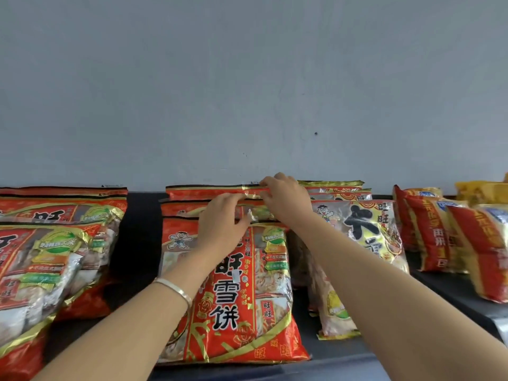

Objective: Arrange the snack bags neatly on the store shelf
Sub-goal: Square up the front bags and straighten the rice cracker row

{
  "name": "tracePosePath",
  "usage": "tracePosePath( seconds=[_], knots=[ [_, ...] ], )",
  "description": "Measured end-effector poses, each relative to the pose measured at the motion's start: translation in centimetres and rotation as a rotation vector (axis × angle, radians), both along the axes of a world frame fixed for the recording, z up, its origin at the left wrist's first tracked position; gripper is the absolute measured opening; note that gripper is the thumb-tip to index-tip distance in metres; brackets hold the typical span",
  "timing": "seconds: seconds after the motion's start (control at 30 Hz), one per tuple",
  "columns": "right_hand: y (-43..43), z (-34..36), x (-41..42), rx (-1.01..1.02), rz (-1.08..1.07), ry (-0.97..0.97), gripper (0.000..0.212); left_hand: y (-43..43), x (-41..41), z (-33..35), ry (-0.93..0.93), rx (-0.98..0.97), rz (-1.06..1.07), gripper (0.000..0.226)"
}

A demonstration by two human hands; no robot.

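Note:
A row of red snack bags stands one behind another in the middle of the dark shelf (143, 243). The front red bag (242, 298) faces me with large black characters. My left hand (222, 224) reaches over it and pinches the top edge of a bag behind it (187, 209). My right hand (286, 200) pinches the top seal of the rearmost red bag (209, 191). A silver bracelet sits on my left wrist.
More red bags (49, 257) stand in a row at the left, with a dark gap between them and the middle row. Pale yellow bags (365, 229) stand to the right, then red-and-yellow bags (439, 232) further right. A grey wall (247, 78) rises behind.

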State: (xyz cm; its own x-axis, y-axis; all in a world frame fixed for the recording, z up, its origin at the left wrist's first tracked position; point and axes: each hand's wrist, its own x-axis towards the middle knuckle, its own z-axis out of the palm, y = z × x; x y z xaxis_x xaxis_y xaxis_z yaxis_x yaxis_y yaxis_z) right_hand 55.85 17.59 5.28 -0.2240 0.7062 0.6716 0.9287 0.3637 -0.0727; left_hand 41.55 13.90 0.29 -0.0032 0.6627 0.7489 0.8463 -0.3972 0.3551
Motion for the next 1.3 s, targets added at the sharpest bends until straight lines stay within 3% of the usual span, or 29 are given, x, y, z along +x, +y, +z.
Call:
tracePosePath(
  seconds=[0.27,0.4,0.5,0.57,0.67,0.83,0.93,1.07,1.3],
  knots=[
    [-2.2,-2.2,10.5,-0.013,-0.232,0.170,0.041,-1.6,10.0,-0.8,-0.041,-0.199,-0.296,0.060],
    [-2.4,-3.7,14.6,-0.160,-0.315,0.299,0.065,-1.9,14.3,-1.9,-0.293,-0.428,-0.421,0.087],
    [-2.1,-5.0,17.0,-0.298,-0.299,0.523,0.088,-1.5,16.4,-3.9,-0.551,-0.591,-0.423,0.106],
    [-1.7,-5.6,18.3,-0.371,-0.216,0.644,0.095,-1.0,17.5,-5.0,-0.656,-0.613,-0.410,0.116],
    [-1.8,-5.7,19.9,-0.393,-0.153,0.663,0.092,-0.9,18.7,-5.6,-0.726,-0.567,-0.386,0.121],
    [-2.2,-6.0,21.5,-0.415,-0.147,0.581,0.086,-1.3,20.0,-6.1,-0.697,-0.535,-0.326,0.116],
    [-3.3,-6.2,21.2,-0.299,-0.203,0.440,0.076,-1.6,20.0,-5.8,-0.669,-0.495,-0.250,0.110],
    [-4.6,-5.4,19.6,-0.061,-0.133,0.215,0.056,-3.1,19.4,-4.7,-0.536,-0.353,-0.149,0.087],
    [-5.6,-5.7,12.0,-0.057,0.161,0.057,0.046,-5.9,13.8,-3.8,-0.228,-0.175,0.045,0.044]
  ],
)
